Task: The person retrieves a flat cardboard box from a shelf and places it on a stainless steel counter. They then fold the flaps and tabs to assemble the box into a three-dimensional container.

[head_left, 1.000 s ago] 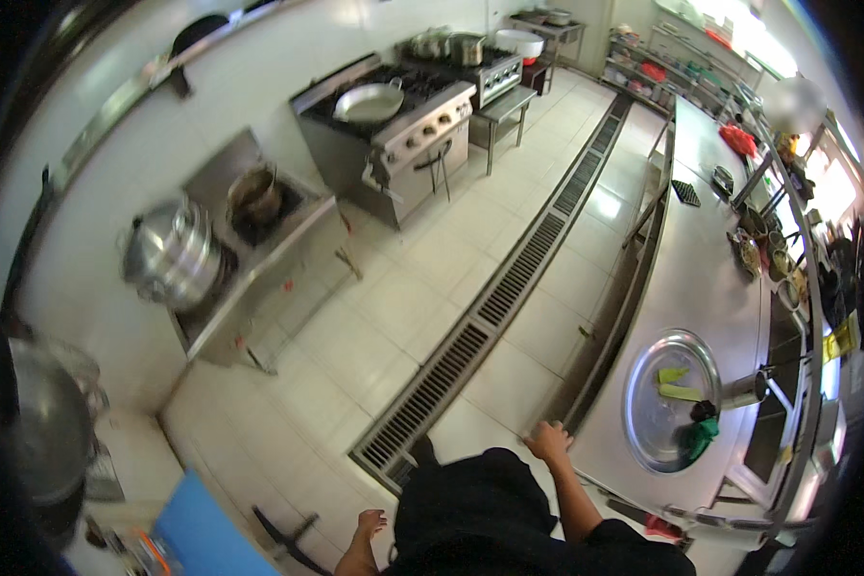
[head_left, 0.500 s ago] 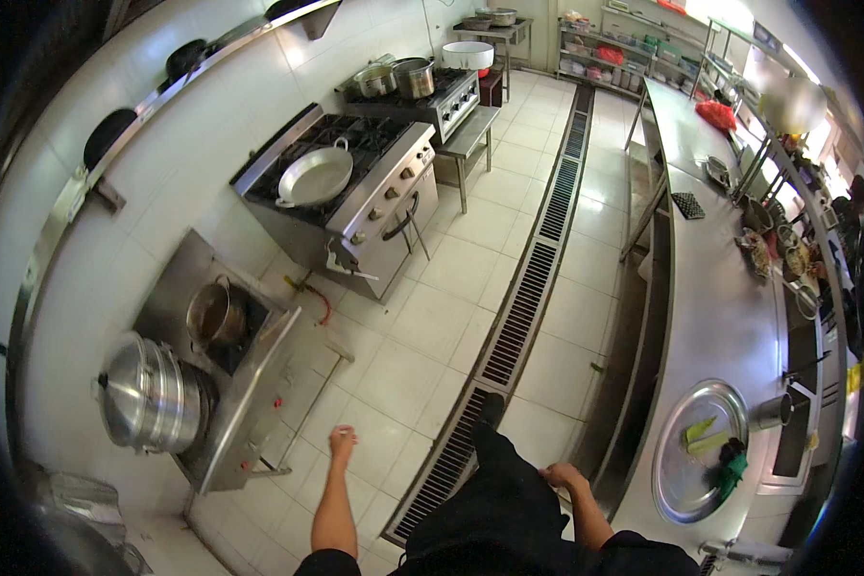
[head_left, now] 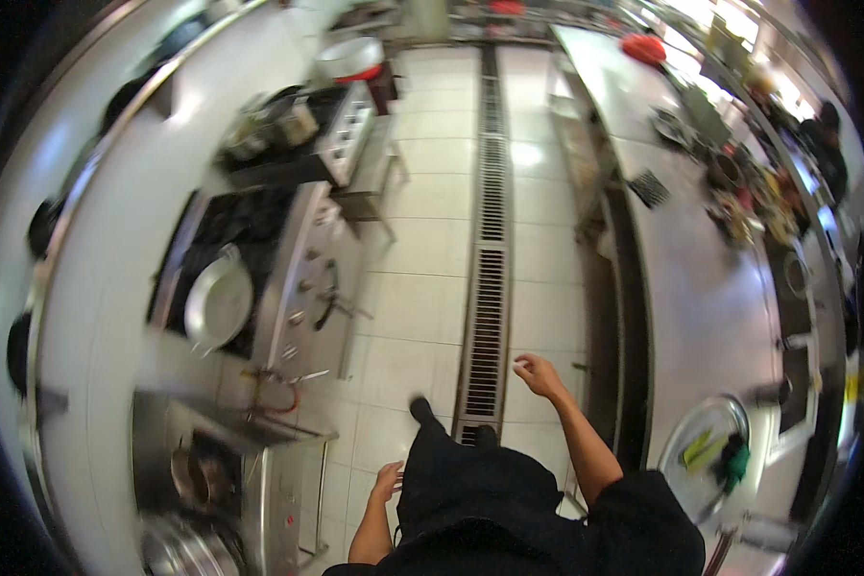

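My left hand (head_left: 388, 480) hangs low beside my dark trouser leg, its loosely bent fingers apart and holding nothing. My right hand (head_left: 540, 373) is swung forward over the tiled floor, just right of the drain grating (head_left: 486, 331). Its fingers are slightly curled, apart, with no object in them. Neither hand touches any equipment. One dark shoe (head_left: 421, 410) is stepped forward on the tiles, left of the grating.
On the left stand a stove with a pale two-handled pan (head_left: 219, 301), a farther stove with pots (head_left: 288, 117), and a low burner unit (head_left: 283, 490). Along the right runs a steel counter (head_left: 686, 307) bearing a round tray (head_left: 677, 456) with green pieces and a green cloth.
The view has turned left and advanced along the aisle, so the stoves sit nearer. My right hand has swung forward, while my left has dropped back toward my leg.
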### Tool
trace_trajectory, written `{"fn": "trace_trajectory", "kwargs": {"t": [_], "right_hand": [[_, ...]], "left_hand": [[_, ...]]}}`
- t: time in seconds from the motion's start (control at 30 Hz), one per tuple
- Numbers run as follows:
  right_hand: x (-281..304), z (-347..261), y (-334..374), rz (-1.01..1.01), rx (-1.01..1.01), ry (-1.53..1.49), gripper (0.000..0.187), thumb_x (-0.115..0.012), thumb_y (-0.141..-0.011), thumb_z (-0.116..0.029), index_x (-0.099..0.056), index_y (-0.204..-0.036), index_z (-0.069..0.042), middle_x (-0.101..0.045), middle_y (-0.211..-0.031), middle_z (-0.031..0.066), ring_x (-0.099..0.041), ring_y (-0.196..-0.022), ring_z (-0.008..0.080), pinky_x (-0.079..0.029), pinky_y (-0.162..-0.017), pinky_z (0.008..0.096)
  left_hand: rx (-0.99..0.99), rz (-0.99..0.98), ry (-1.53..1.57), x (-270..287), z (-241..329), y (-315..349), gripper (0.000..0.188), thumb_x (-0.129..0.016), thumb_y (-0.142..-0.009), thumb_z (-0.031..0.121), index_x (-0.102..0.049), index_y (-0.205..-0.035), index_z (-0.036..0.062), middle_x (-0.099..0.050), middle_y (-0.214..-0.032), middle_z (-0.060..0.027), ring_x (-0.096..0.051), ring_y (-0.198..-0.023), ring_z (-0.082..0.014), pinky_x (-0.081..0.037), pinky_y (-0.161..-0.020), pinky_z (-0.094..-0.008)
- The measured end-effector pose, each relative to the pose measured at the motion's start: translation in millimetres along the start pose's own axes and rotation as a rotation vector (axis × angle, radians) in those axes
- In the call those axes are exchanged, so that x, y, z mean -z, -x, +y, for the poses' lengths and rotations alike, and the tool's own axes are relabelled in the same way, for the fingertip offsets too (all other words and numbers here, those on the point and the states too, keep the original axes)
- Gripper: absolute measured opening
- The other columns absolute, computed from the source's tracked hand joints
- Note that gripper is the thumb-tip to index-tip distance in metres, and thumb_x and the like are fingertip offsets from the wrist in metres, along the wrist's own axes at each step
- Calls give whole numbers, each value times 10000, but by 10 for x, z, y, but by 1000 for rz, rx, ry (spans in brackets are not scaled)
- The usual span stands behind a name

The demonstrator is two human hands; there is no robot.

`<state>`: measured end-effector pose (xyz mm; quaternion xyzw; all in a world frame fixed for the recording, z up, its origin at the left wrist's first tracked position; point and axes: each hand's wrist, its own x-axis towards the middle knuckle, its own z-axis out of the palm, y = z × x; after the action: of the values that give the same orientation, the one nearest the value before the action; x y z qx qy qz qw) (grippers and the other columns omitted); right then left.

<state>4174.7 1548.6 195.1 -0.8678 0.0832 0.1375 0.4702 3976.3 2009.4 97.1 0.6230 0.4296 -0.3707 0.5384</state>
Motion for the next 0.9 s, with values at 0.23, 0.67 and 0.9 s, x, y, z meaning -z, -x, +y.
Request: {"fn": "trace_trajectory", "kwargs": {"t": [0.23,0.67,0.9], "right_hand": [[-496,1414,-849,-26,-343,238,403,-690,-843,-374,-737,-1126,-90,-737,-1046,205,-690,-1016,379,-543,-905,445],[-1338,1155,-1230,129,-863,-195,455,-620,-873,-410,-731,-1134,-55,-692,-1189,225,-667,-1092,381,-528,-929,442],[-1295,1654,-2512,166,-954,-256,411,-575,-934,-344,-709,-1155,-24,-677,-1211,252,-652,-1122,394,-517,-944,470]], "left_hand": [[-55,-209,-232,135,1549,-1064,417,-613,-961,370,-634,-1266,86,-673,-1052,-107,-634,-957,-232,-496,-851,-478],[-231,-109,-619,210,6169,-3169,313,-630,-932,269,-631,-1162,58,-683,-864,-105,-638,-657,-193,-484,-557,-341],[-304,-173,-557,-756,7855,-3940,251,-607,-964,246,-610,-1118,48,-611,-747,-112,-589,-583,-201,-464,-497,-333]]}}
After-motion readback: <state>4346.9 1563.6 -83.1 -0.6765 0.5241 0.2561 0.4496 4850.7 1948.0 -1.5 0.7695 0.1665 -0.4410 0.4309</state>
